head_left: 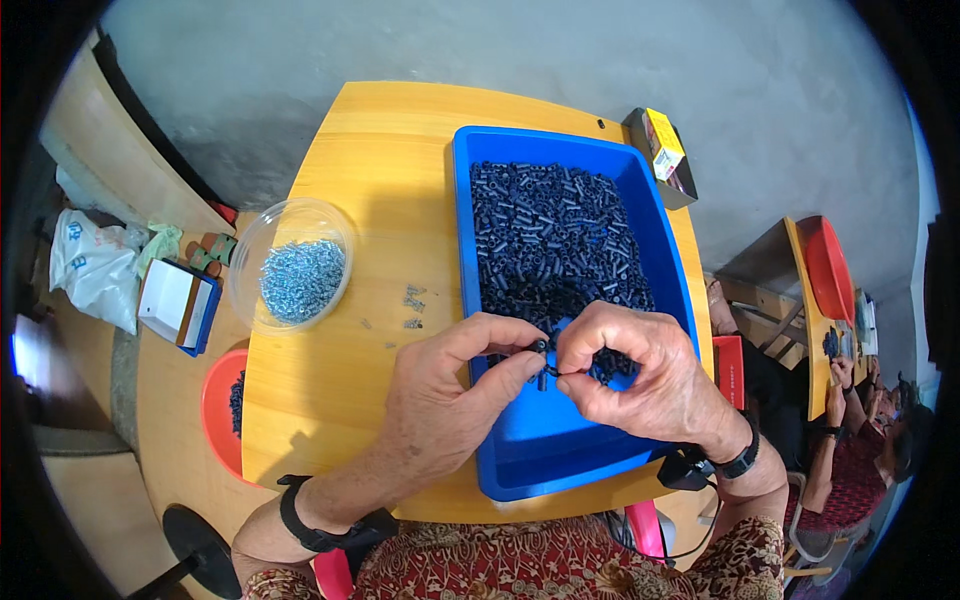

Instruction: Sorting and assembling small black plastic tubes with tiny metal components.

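Both hands meet over a blue tray (565, 432) whose far part is heaped with small black tube-shaped pieces (560, 225). Between the thumb and forefinger of my left hand (445, 385) is a small black tube (541, 346). My right hand (645, 375) is closed in a pinch right beside it, its fingertips close to the tube; what they hold is too small to make out. Left of the tray stands a clear round tub (240, 285) with many small silvery metal parts (302, 282). A few loose metal bits (413, 300) lie on the table between tub and tray.
The tray rests on a yellow wooden table (390, 140). A dark box with a yellow carton (662, 145) stands at its far right corner. Below the left edge is a red basin (215, 400) with black pieces. Another person (850, 440) sits at a table on the right.
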The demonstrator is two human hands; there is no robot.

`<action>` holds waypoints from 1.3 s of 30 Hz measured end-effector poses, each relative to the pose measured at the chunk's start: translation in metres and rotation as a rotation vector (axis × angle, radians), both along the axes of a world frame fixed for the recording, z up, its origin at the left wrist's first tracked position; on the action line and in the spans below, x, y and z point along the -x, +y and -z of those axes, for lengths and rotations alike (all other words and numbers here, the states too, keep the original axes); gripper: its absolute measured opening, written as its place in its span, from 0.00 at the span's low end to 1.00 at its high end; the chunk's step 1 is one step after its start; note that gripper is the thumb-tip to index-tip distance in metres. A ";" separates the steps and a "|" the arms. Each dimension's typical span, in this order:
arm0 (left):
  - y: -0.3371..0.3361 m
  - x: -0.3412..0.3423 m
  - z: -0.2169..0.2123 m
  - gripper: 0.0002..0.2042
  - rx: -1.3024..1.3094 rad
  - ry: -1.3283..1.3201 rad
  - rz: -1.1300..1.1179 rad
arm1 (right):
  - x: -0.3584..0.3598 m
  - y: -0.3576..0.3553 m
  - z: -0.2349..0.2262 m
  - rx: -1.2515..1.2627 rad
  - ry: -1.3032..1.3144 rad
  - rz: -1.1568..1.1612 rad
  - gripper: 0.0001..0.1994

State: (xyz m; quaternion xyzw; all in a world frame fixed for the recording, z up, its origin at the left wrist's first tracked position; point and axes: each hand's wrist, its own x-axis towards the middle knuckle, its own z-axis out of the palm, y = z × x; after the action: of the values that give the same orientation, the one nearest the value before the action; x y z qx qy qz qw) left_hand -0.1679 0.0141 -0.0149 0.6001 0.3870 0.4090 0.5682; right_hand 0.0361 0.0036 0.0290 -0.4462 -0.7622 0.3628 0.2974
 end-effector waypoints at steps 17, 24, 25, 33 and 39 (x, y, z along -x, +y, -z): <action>0.007 0.002 0.001 0.08 0.292 -0.281 -0.067 | 0.008 0.003 0.022 0.126 0.310 0.141 0.10; 0.010 0.002 0.003 0.08 0.333 -0.394 -0.061 | 0.013 0.006 0.015 -0.095 0.201 0.114 0.07; 0.009 0.003 0.004 0.09 0.318 -0.371 -0.039 | 0.013 0.006 0.014 -0.122 0.182 0.110 0.07; 0.005 0.004 0.003 0.10 0.294 -0.360 -0.015 | 0.012 0.015 -0.002 -0.242 0.116 0.111 0.05; 0.004 0.004 0.003 0.09 0.303 -0.313 0.010 | 0.013 0.018 0.001 -0.244 0.085 0.125 0.06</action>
State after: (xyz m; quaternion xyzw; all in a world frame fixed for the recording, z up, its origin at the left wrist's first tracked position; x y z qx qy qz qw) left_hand -0.1723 0.0180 -0.0182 0.4391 0.3482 0.4313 0.7071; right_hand 0.0235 0.0214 0.0276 -0.4374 -0.7581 0.2668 0.4034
